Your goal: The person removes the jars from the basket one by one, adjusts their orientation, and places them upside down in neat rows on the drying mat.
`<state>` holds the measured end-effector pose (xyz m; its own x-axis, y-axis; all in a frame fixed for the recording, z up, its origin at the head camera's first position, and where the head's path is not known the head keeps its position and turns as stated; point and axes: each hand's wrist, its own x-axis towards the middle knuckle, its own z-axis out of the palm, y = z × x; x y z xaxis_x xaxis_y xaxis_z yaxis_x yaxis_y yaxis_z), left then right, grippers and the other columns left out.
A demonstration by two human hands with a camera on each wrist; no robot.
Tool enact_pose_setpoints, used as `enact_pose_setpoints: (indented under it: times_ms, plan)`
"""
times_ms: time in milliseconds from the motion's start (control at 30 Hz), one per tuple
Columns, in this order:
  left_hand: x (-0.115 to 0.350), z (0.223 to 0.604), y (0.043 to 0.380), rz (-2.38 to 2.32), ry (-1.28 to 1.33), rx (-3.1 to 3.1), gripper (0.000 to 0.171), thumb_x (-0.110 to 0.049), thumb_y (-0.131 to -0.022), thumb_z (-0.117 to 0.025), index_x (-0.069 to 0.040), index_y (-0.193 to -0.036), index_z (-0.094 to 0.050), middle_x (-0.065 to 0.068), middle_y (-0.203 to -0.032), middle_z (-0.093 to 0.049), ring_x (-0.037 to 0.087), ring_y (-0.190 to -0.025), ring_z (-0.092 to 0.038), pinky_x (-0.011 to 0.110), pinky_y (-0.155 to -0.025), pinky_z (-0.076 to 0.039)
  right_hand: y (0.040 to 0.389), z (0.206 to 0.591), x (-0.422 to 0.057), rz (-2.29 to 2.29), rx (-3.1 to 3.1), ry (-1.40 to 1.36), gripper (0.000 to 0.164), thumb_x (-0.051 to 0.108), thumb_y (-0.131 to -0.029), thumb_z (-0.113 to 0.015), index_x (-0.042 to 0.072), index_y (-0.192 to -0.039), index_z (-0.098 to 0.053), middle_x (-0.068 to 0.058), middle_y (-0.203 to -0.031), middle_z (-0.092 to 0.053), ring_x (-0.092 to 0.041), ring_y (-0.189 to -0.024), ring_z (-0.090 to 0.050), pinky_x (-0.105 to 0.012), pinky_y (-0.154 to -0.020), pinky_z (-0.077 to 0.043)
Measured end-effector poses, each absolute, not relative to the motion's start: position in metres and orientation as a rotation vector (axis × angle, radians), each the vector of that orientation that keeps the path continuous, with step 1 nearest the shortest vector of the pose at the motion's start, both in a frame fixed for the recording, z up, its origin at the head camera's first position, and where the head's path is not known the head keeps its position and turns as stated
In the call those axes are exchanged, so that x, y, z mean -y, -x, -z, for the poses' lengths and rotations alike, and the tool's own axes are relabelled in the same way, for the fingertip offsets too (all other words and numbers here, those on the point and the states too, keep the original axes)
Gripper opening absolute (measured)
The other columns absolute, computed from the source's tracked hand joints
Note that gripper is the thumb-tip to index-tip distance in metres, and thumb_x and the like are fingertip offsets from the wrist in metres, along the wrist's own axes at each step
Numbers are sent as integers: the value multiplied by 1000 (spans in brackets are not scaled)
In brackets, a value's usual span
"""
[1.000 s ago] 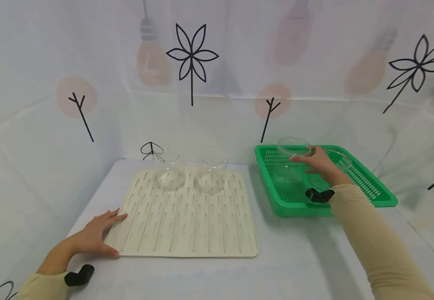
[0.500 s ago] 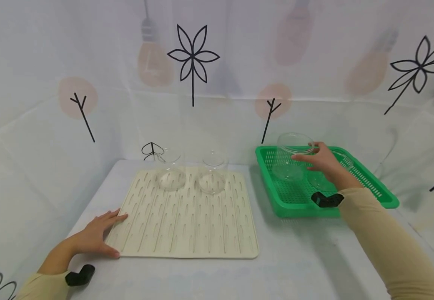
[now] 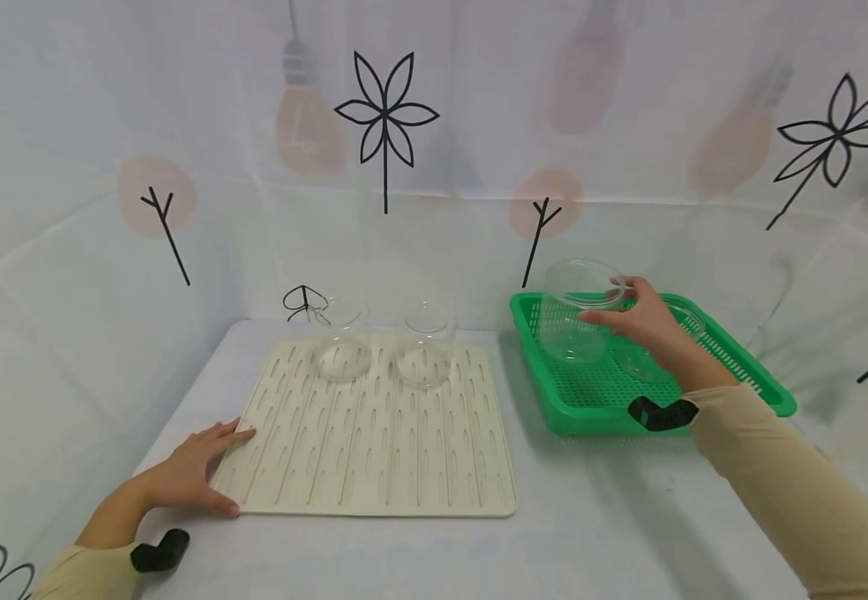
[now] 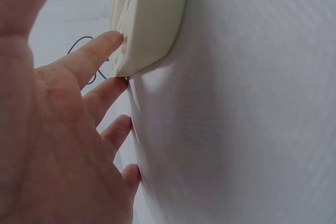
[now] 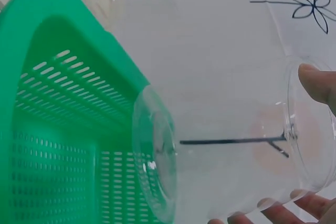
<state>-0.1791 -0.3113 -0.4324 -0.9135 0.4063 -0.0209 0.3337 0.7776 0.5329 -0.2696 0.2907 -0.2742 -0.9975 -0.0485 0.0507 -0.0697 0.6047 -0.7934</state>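
Observation:
In the head view my right hand [image 3: 647,325] grips a clear cylindrical jar [image 3: 572,333] by its upper rim, over the left part of a green basket [image 3: 591,419]. The right wrist view has the thumb on one side of the jar's rim and the fingers on the other, with the jar's base beside the basket wall. Another clear container [image 3: 642,364] lies in the basket, partly behind my hand. My left hand [image 3: 189,469] rests with spread fingers at the left edge of a cream ridged mat [image 3: 366,450]; in the left wrist view its index fingertip touches the mat's corner.
Two clear jars, a left one [image 3: 339,360] and a right one [image 3: 424,362], stand side by side on the mat's far part. A white cloth [image 3: 373,554] covers the table. Behind it hangs a printed white curtain [image 3: 449,250].
My right hand has lifted the clear jar slightly, up within the basket area. The right forearm has swung a little to the right. My left hand has stayed in place.

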Motion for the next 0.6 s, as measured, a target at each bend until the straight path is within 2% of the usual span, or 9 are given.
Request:
enact_pose_setpoints:
  times_ms: [167, 600]
  plan:
    - [311, 432, 180, -808, -594, -2832, 100, -44, -55, -85, -1, -135, -44, 33, -141, -28, 56, -126, -19, 70, -96, -9, 263, 269, -283, -1316, 2766, -135, 100, 46, -80, -69, 6, -148, -8, -21, -143, -28, -40, -125, -32, -54, -91, -38]
    - [313, 435, 182, -788, -583, -2829, 101, -46, -55, -85, -2, -136, -43, 33, -142, -27, 56, -127, -18, 70, -96, -9, 256, 262, -262, -1231, 2713, -215, 97, 41, -76, -75, 8, -147, -17, -19, -142, -31, -38, -125, -33, -54, -88, -39]
